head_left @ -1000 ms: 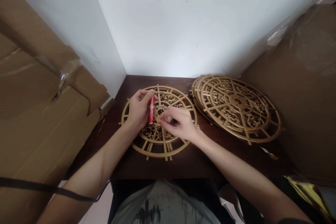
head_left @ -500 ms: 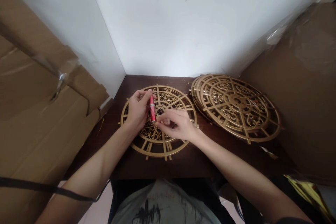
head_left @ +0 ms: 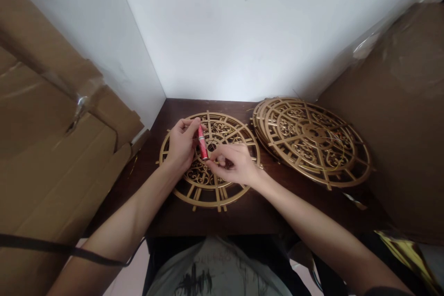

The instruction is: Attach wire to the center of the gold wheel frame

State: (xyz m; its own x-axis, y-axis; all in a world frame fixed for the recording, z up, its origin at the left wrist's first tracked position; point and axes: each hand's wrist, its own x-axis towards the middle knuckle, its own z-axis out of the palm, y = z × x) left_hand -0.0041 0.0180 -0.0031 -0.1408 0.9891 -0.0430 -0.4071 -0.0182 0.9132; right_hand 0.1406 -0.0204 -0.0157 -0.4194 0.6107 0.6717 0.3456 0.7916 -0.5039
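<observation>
A small red tube (head_left: 202, 143) with a pale band is pinched at its upper end by my left hand (head_left: 182, 142). My right hand (head_left: 234, 162) has its thumb and index finger pressed together at the lower end of the tube; whether they grip the tube or something tiny is hidden. Beneath both hands a round gold openwork frame (head_left: 222, 204), with scrollwork and bars like a clock face, lies flat on the dark brown table (head_left: 208, 224). Its centre is partly covered by my fingers.
Several similar gold frames are stacked (head_left: 314, 134) to the right, leaning slightly. A thin tool with a pale tip (head_left: 355, 201) lies near them. Cardboard stands at the left (head_left: 52, 157) and right (head_left: 391, 115), with a white wall (head_left: 243, 32) behind.
The lower end of the red tube has tilted slightly to the right, towards my right fingertips. Both hands are nearly where they were.
</observation>
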